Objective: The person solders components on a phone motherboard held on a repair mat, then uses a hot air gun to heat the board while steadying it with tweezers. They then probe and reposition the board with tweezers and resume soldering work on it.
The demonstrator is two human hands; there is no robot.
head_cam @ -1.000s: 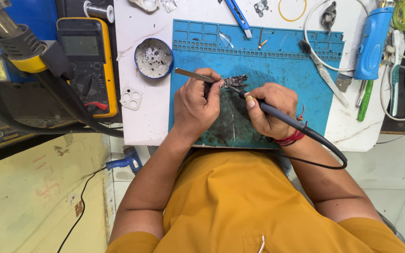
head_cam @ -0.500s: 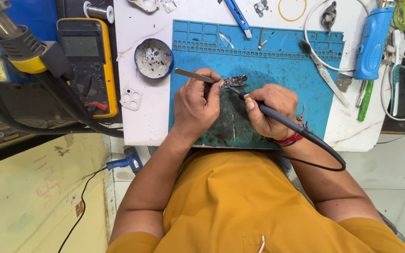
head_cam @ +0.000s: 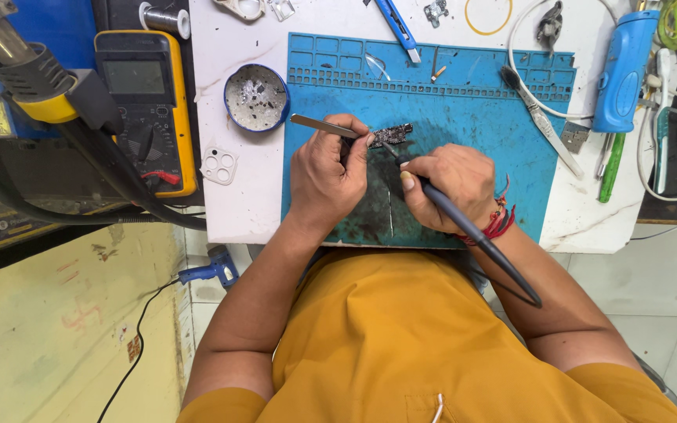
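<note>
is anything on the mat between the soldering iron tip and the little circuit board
Nothing visible does. The right hand holds the soldering iron with its tip right at the small circuit board on the blue mat. The left hand brings tweezers in from the board's other side.

One view only — a head-worn camera looking straight down, fairly close over the blue work mat [head_cam: 464, 102]. The wearer's torso lies toward six o'clock — bench toward twelve.
</note>
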